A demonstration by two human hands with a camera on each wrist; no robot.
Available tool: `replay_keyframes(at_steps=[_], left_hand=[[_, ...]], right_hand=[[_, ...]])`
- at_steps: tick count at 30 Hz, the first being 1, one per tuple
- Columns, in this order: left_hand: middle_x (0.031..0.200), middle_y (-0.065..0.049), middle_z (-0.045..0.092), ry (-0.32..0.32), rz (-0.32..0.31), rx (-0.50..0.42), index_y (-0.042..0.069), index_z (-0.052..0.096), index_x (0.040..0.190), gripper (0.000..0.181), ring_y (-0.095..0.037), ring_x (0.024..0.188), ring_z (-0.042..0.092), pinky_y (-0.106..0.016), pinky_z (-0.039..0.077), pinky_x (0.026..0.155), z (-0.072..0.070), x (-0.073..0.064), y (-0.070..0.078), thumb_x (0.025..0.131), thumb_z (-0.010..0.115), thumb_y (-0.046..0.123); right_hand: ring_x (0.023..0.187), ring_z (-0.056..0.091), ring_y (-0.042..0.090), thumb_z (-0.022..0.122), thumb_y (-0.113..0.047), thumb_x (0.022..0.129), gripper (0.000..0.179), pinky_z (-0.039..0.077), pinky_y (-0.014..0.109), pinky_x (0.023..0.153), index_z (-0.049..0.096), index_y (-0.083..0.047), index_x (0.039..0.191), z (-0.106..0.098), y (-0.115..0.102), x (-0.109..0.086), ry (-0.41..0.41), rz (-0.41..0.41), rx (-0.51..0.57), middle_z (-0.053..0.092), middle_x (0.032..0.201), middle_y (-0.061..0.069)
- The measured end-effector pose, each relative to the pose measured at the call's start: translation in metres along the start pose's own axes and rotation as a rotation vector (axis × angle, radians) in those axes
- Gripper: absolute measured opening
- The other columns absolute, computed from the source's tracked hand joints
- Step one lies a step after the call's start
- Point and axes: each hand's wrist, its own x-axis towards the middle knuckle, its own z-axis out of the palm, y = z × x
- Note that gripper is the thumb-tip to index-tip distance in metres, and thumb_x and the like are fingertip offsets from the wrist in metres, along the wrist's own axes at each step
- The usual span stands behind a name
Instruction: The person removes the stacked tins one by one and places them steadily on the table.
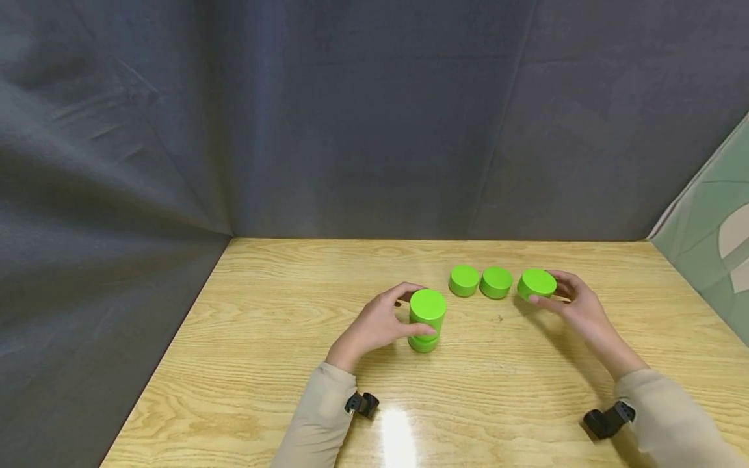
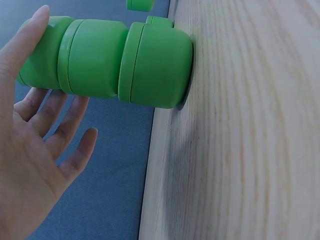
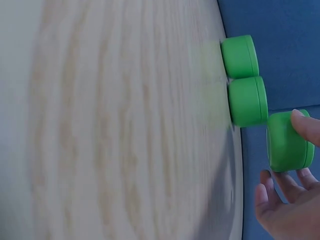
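A stack of three small, round green containers (image 2: 155, 65), each with a seam below its flat top, stands on the wooden table. My left hand (image 1: 380, 322) grips the top container (image 1: 428, 303), thumb on the near side and fingers around the far side. In the left wrist view, fingertips also reach the middle container (image 2: 95, 57). To the right, my right hand (image 1: 582, 309) holds another green container (image 1: 536, 283) between thumb and fingers, raised off the tabletop and slightly tilted. Its shadow falls on the wood below.
Two more green containers, a left one (image 1: 464, 281) and a right one (image 1: 496, 283), stand side by side on the table (image 1: 292, 292), just left of the raised container. Dark cloth (image 1: 374, 130) hangs behind the table's back edge and along its left side.
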Motion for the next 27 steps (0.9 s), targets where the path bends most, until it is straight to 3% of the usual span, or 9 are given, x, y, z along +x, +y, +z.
replay_keyframes(at_steps=[3,10,15,19,27], left_hand=[[0.124,0.018,0.058,0.001,0.003,-0.005,0.038,0.055,0.134,0.067,-0.013,0.119,0.052,-0.047,0.045,0.099,0.0,0.0,0.0,0.075,0.085,0.049],[0.126,0.018,0.057,-0.011,0.014,0.003,0.039,0.054,0.136,0.067,-0.013,0.119,0.051,-0.047,0.044,0.099,0.0,0.001,-0.001,0.076,0.083,0.05],[0.126,0.017,0.057,-0.022,0.014,-0.007,0.038,0.054,0.136,0.067,-0.014,0.119,0.051,-0.048,0.044,0.099,-0.002,0.0,0.0,0.077,0.083,0.049],[0.127,0.017,0.057,-0.024,0.013,-0.012,0.038,0.054,0.136,0.067,-0.014,0.12,0.051,-0.048,0.044,0.099,-0.003,0.0,0.0,0.077,0.084,0.048],[0.128,0.017,0.056,-0.05,0.028,-0.032,0.039,0.053,0.138,0.067,-0.014,0.12,0.05,-0.048,0.043,0.099,-0.005,-0.001,0.0,0.079,0.083,0.047]], right_hand=[[0.124,0.044,0.042,0.07,-0.03,0.095,0.076,0.044,0.026,0.086,0.03,0.008,0.148,0.0,0.002,0.004,-0.011,0.003,0.001,0.042,0.143,0.029],[0.128,0.042,0.042,0.07,-0.026,0.095,0.075,0.044,0.043,0.096,0.028,0.008,0.148,0.0,0.009,0.012,-0.038,0.043,0.023,0.038,0.144,0.028],[0.132,0.035,0.051,0.069,-0.024,0.095,0.079,0.036,0.06,0.104,0.024,0.011,0.149,0.0,0.013,0.018,-0.078,0.046,0.049,0.032,0.147,0.036],[0.133,0.034,0.053,0.07,-0.024,0.094,0.08,0.034,0.063,0.105,0.023,0.012,0.149,0.0,0.015,0.024,-0.083,0.056,0.04,0.032,0.146,0.037],[0.13,0.04,0.05,0.07,-0.026,0.094,0.079,0.04,0.056,0.102,0.027,0.012,0.147,0.0,0.017,0.027,-0.102,0.047,-0.004,0.039,0.143,0.037]])
